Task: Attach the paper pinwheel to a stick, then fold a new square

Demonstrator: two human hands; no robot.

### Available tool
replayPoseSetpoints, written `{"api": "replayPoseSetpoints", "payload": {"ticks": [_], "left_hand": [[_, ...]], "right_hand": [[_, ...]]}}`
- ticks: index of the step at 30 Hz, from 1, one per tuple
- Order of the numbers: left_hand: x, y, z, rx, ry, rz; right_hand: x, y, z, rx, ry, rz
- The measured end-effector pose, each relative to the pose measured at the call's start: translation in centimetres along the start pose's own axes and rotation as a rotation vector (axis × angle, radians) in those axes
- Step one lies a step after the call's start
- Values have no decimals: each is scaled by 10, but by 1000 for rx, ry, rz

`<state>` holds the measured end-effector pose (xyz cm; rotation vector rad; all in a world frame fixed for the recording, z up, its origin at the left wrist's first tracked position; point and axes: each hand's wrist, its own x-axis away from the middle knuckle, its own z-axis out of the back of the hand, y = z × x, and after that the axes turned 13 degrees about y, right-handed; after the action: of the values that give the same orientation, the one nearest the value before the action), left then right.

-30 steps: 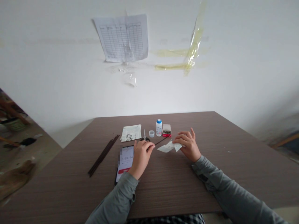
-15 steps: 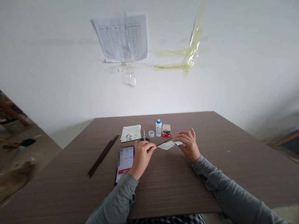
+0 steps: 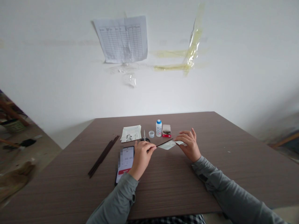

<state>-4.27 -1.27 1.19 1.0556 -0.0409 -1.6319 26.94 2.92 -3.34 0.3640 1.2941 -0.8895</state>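
My left hand (image 3: 140, 157) is closed in a pinch on the near end of a thin dark stick (image 3: 164, 142), which slants up to the right. My right hand (image 3: 188, 143) is closed on a small white piece of paper (image 3: 170, 145) and holds it against the stick, just above the brown table (image 3: 168, 183). Both hands hover in the middle of the table, near the items at its far side.
A phone (image 3: 125, 162) with a timer screen lies left of my left hand. A bundle of dark sticks (image 3: 102, 155) lies further left. Behind are printed paper sheets (image 3: 131, 133), scissors (image 3: 144, 137), a small cap (image 3: 151, 134), a white bottle (image 3: 158, 128) and a small box (image 3: 166, 130).
The paper has been lifted and turned from lying flatter near the table to resting along the stick. The stick's far end has risen slightly. Both hands stayed almost in place.
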Motion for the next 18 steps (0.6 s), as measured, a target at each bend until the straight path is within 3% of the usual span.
{"api": "replayPoseSetpoints", "payload": {"ticks": [7,18], "left_hand": [[0,2,0,8,18,-4],[2,-8,-4,32,51,-55]], "right_hand": [[-1,-1,2,18,-44,-26],[-2,-4,-3,-31,-12,-115]]}}
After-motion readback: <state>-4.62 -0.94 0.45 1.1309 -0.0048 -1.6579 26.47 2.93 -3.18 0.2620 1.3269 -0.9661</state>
